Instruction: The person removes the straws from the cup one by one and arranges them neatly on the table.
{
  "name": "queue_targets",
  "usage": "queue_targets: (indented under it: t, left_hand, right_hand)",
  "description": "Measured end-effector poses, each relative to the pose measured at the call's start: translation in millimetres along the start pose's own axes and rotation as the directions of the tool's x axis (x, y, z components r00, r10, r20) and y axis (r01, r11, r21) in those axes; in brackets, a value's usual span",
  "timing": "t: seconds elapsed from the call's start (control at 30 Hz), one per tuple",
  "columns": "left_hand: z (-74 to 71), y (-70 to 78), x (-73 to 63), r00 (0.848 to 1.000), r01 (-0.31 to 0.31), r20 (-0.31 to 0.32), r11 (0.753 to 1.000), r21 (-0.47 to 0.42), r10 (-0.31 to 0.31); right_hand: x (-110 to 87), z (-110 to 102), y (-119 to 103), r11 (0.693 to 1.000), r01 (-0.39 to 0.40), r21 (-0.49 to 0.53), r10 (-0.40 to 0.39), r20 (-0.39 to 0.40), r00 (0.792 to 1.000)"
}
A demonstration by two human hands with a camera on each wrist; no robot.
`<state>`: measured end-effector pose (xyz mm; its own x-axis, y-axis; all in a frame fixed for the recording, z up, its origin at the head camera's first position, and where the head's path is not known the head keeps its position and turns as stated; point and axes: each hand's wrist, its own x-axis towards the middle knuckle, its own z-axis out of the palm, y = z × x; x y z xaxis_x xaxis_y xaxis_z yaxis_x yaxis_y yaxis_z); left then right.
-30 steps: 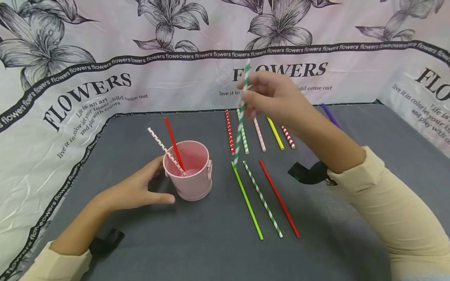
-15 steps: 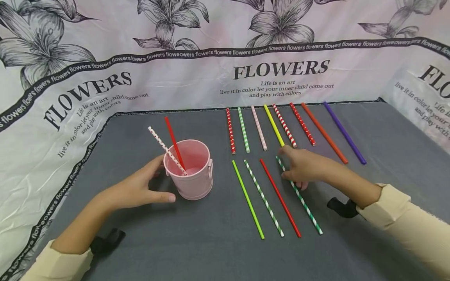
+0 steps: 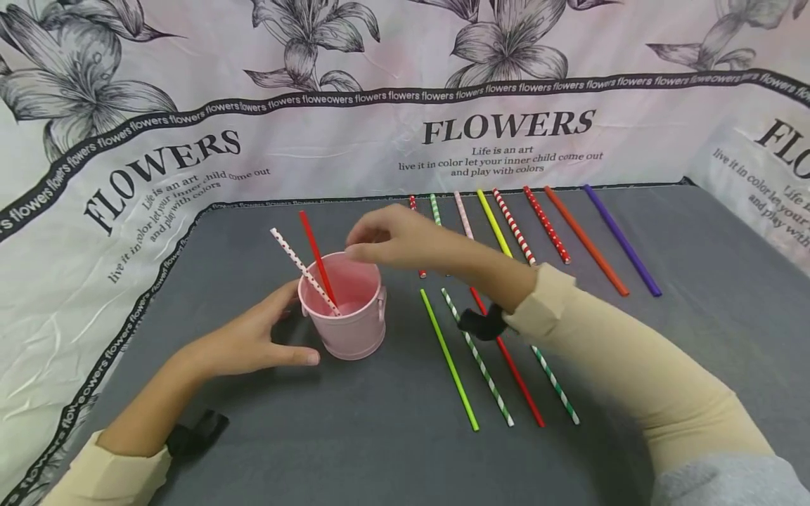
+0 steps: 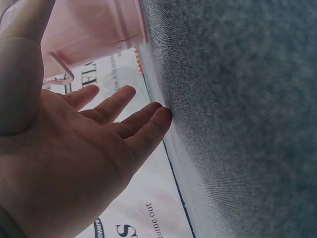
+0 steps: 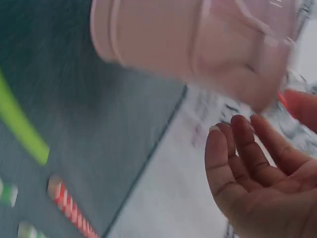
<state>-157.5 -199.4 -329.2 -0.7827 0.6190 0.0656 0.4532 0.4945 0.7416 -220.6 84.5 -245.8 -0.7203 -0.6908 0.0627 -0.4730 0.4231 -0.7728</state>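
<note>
A pink bucket point(image 3: 351, 334) stands on the table with a red straw point(image 3: 316, 249) and a white dotted straw point(image 3: 297, 261) leaning inside it. Beside its left side is my left hand point(image 3: 243, 344), thumb in front and fingertips partly hidden behind the bucket. The left wrist view has this hand point(image 4: 89, 148) with extended fingers, fingertips at the table surface, holding nothing. Over the bucket's far right rim hovers my right hand point(image 3: 405, 239), loosely bent. Nothing shows between the fingers of this hand point(image 5: 267, 178) in the right wrist view.
Right of the bucket lie a lime straw point(image 3: 449, 362), a green-striped straw point(image 3: 484, 372), a red straw point(image 3: 522, 383) and a dark-green-striped straw point(image 3: 557, 386). Behind them runs a row of several more straws, including an orange one point(image 3: 588, 242) and a purple one point(image 3: 623, 242). Flower-printed cloth hangs behind.
My right hand held a green-and-white striped straw in the air, then laid it right of the front red straw. It has since moved left to the bucket's rim. My left hand has stayed put.
</note>
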Motion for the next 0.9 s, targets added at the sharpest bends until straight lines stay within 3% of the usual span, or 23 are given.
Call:
queue_targets:
  t: [0.13,0.3,0.37,0.47,0.53,0.6,0.67,0.77,0.83,0.9]
  left_hand:
    - [1.9,-0.1,1.7,1.0,-0.002,0.012,1.0,-0.002,0.002]
    - [5.3,-1.3,2.9,1.0,-0.011,0.022,1.0,-0.012,0.012]
    - [6.1,-2.5,2.8,1.0,-0.015,0.019,1.0,-0.011,0.015]
    - [5.1,-3.0,1.7,1.0,-0.01,0.003,1.0,-0.002,0.01]
    - [3.6,-2.8,0.8,1.0,-0.011,-0.008,1.0,0.01,0.011]
    - [2.4,-2.2,-0.1,1.0,-0.012,-0.012,1.0,0.019,0.012]
    - [2.0,-1.9,-0.4,1.0,-0.021,-0.011,0.999,0.024,0.022]
    - [1.9,-1.3,-0.6,1.0,-0.019,-0.009,0.999,0.028,0.019]
    - [1.7,-0.4,-0.8,1.0,-0.016,-0.012,1.0,0.026,0.017]
    - [1.5,0.0,-0.9,1.0,-0.018,-0.012,1.0,0.025,0.018]
  right_hand:
    - [24.6,25.1,-2.1,0.996,-0.025,0.09,0.022,0.026,0.999]
    - [22.5,35.4,-6.8,0.987,-0.008,0.161,0.024,-0.098,0.995]
    - [15.0,26.3,-12.0,0.975,0.042,0.219,-0.002,-0.182,0.983]
    - [-0.4,-1.3,-23.1,0.94,0.154,0.304,-0.053,-0.318,0.947]
    - [-13.9,-23.4,-29.8,0.929,0.206,0.307,-0.074,-0.392,0.917]
    - [-30.6,-43.2,-33.2,0.941,0.199,0.272,-0.066,-0.429,0.901]
    - [-50.6,-58.9,-31.1,0.97,0.126,0.208,-0.03,-0.412,0.911]
    - [-81.6,-72.5,-16.1,0.997,-0.047,0.061,0.063,-0.308,0.949]
    - [-100.3,-75.3,0.2,0.986,-0.159,-0.039,0.148,-0.199,0.969]
    - [-116.0,-73.5,19.4,0.958,-0.25,-0.139,0.236,-0.111,0.965]
